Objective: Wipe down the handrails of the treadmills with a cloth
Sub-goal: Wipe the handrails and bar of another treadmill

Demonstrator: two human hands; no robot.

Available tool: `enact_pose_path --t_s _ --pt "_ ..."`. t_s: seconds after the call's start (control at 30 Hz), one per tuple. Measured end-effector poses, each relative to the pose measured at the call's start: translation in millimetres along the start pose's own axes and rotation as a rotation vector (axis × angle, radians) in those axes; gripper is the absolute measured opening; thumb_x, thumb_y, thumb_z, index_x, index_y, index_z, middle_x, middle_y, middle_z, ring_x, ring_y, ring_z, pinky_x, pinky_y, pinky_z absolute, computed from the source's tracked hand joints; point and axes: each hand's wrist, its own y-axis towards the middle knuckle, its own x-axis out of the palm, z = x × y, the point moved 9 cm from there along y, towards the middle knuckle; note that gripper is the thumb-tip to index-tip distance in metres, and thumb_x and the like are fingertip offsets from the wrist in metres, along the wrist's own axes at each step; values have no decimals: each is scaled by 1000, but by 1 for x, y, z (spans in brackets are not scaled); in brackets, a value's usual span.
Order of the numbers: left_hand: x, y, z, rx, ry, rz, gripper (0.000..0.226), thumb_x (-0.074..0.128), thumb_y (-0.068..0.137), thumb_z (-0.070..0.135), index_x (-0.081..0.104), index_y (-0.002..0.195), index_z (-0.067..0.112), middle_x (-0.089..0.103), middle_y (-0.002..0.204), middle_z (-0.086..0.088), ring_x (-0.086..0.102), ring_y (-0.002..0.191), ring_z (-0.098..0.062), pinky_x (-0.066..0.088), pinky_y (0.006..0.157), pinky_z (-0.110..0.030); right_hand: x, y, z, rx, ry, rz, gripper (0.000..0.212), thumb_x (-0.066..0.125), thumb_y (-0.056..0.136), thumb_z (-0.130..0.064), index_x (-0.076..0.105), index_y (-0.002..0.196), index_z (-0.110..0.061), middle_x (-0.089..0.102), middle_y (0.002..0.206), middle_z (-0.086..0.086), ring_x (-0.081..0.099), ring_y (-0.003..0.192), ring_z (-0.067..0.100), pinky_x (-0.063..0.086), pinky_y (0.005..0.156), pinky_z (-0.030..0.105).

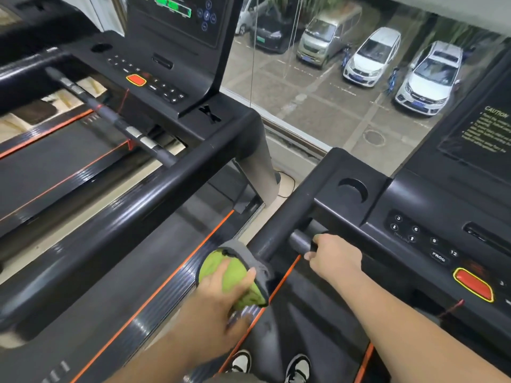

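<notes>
I stand on the right treadmill. My left hand grips a green cloth with a grey edge and presses it around the treadmill's black left handrail, low on the bar. My right hand is closed around the short black front grip bar just under the console. The neighbouring treadmill's long black handrail runs diagonally to the left of the cloth, untouched.
The right console carries number buttons, a red stop button and a cup holder. The left treadmill's console and belt lie to the left. A window ahead overlooks parked cars. My shoes show below.
</notes>
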Motion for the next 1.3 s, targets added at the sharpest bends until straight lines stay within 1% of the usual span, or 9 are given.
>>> enact_pose_path --t_s 0.17,0.27,0.43,0.53,0.6,0.8,1.0,1.13,1.3 --pt "-3 26 1 -89 145 8 74 19 91 83 -12 153 59 29 160 -12 50 133 -34 58 84 -41 0 -29 -27 -129 -57 235 28 48 102 -41 57 119 -22 59 116 -1 58 108 25 48 74 36" --pt "3 91 -4 -170 20 -6 76 33 97 73 -12 155 54 33 158 -11 42 142 -31 52 97 -47 9 -53 -45 -202 274 274 27 41 105 -34 64 105 -20 63 106 0 60 104 28 50 75 39" --pt "8 118 -9 -162 -181 -45 67 41 102 57 4 158 54 34 161 -6 26 151 -29 45 107 -48 32 -90 -59 -154 517 136 38 31 110 -35 61 130 -20 61 125 4 54 123 25 45 97 40" --pt "4 52 -3 -81 18 19 73 48 101 46 0 154 60 26 159 -9 35 143 -34 53 97 -46 47 -101 -61 -173 607 82 34 28 109 -37 59 96 -27 61 102 -1 58 106 22 44 88 38" --pt "3 0 -7 -44 118 63 78 55 97 41 5 154 61 24 162 -12 35 145 -35 56 93 -45 54 -102 -64 -178 653 37 38 28 109 -39 62 102 -23 61 101 -2 56 102 17 43 92 36" --pt "9 -106 -33 -118 364 25 99 86 59 40 45 148 51 57 140 -17 67 116 -34 63 65 -36 78 -133 -80 -297 782 -192 50 31 107 -48 47 80 -10 48 77 -5 47 74 12 45 80 36" --pt "3 -67 -25 -263 264 -5 74 45 101 53 -7 152 64 28 161 -13 45 138 -35 55 91 -46 111 -153 -78 -356 845 -302 47 38 108 -47 66 89 -14 69 90 4 63 88 13 47 80 22" --pt "-3 -16 -11 -307 237 27 70 38 104 52 -9 155 58 34 149 -9 48 128 -33 54 86 -45 115 -170 -74 -301 870 -274 40 38 108 -41 55 76 -26 59 74 -7 57 79 15 43 72 23" --pt "7 12 -10 -288 247 50 68 35 105 56 -10 156 54 36 145 -11 45 126 -35 54 84 -49 94 -180 -72 -239 911 -157 20 34 110 -37 52 120 -36 54 110 -22 49 104 -5 35 88 8"
